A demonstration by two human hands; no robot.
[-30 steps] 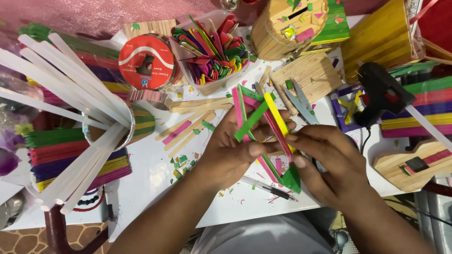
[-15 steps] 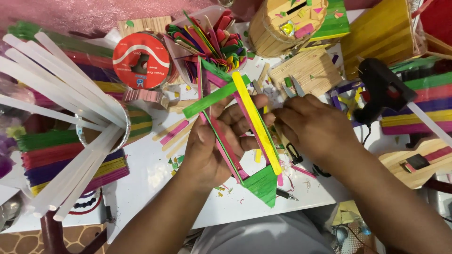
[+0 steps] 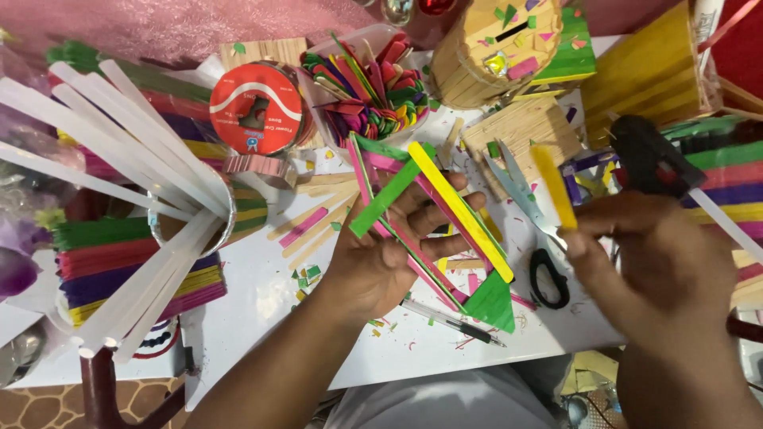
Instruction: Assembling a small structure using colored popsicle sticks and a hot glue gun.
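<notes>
My left hand (image 3: pixel 383 256) holds a frame of glued craft sticks (image 3: pixel 445 230), made of pink, green and yellow sticks with a green triangle at its lower end. It hovers above the white table (image 3: pixel 262 294). My right hand (image 3: pixel 652 254) has come off the frame and pinches a single yellow stick (image 3: pixel 554 184) upright, to the right of the frame. Black-handled scissors (image 3: pixel 528 214) lie on the table between my hands. A pen (image 3: pixel 453 322) lies below the frame.
A clear tub of coloured sticks (image 3: pixel 369 83) stands at the back beside a red tape roll (image 3: pixel 256 107). Long white glue sticks (image 3: pixel 119 199) fan out of a cup at left. A black glue gun (image 3: pixel 656 159) lies at right, with stick-built boxes (image 3: pixel 509 48) behind.
My right hand let go of the frame, moved right and now holds a yellow stick. My left hand keeps the frame, which has tilted slightly.
</notes>
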